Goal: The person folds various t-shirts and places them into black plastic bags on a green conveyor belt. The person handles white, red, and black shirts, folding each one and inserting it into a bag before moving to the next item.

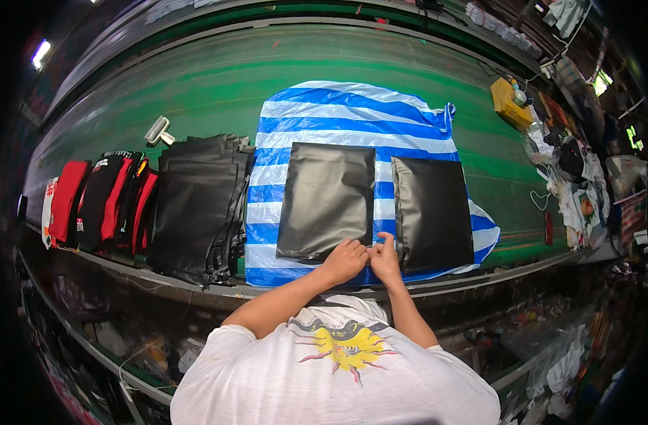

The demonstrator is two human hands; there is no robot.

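Clutter [583, 188] crowds the right end of the green bench [196, 99]. At its near edge, left hand [346, 261] and right hand [385, 263] meet over striped sheeting [352, 131], grips narrow, contents unclear.

bare left hand [346, 261] and bare right hand [385, 262]: anything between their fingertips too small to tell
blue-and-white striped plastic sheet [352, 105]: middle hidden under two flat black plastic bags [326, 202]
white sun-printed shirt [338, 400]: cut off by lower edge
dark lower-right clutter [533, 319]: blurred
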